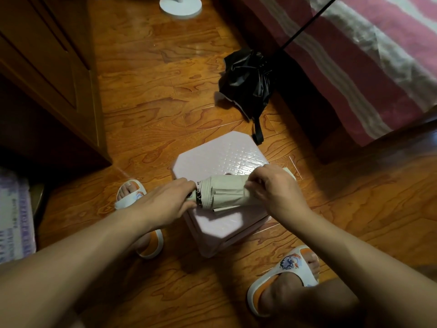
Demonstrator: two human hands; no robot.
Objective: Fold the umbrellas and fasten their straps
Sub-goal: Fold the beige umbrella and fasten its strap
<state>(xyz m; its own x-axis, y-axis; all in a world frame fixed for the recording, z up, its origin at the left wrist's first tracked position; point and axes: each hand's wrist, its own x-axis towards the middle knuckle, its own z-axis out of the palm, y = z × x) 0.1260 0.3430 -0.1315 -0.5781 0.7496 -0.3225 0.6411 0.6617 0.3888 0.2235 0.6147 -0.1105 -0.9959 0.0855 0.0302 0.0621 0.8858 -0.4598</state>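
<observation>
A beige folding umbrella, collapsed and rolled, lies across a pale pink plastic stool. My left hand grips its handle end at the left, where the rib tips show. My right hand curls over the canopy at the right and pinches the fabric. A black umbrella lies loose and crumpled on the floor beyond the stool, its shaft leaning up against the bed and its wrist strap trailing toward the stool.
The floor is orange wood-grain boards. A dark wooden cabinet stands at the left, a bed with a red striped cover at the right. A white round stand base is at the top. My slippered feet flank the stool.
</observation>
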